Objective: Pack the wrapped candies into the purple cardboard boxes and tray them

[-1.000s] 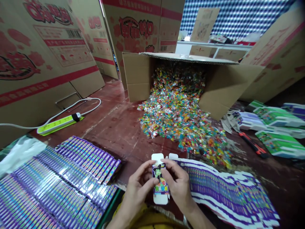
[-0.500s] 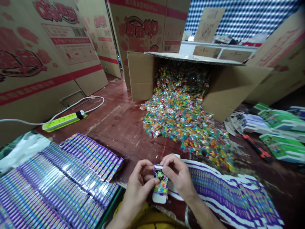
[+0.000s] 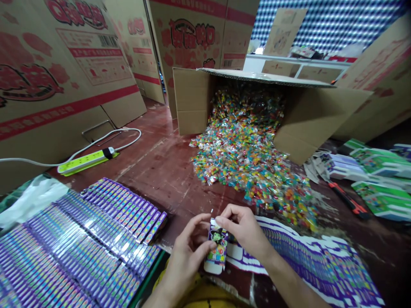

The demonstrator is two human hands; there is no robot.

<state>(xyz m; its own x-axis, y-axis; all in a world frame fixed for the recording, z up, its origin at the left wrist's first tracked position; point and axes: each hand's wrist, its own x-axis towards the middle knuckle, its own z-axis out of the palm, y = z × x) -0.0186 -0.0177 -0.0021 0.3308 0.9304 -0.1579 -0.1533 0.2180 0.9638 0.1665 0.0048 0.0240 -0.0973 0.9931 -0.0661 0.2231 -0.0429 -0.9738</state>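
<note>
Both of my hands hold one small purple printed carton [image 3: 216,250] low in the middle of the view. My left hand [image 3: 189,252] grips its side with thumb and fingers. My right hand [image 3: 245,231] pinches the carton's top end, where the flap is folded down. A fanned row of flat purple carton blanks [image 3: 308,261] lies under and to the right of my right hand. Rows of filled purple cartons [image 3: 80,244] are packed at the lower left.
A cardboard box [image 3: 192,98] lies on its side and spills a heap of colourful wrapped candies [image 3: 247,158] over the red floor. A green power strip [image 3: 85,161] with a white cable lies left. Green cartons [image 3: 375,188] and a red utility knife [image 3: 346,199] lie right. Large printed boxes stand behind.
The carton's white top flaps, open a second ago, have been folded down by my right hand. The carton now tilts slightly, and the view has shifted a little.
</note>
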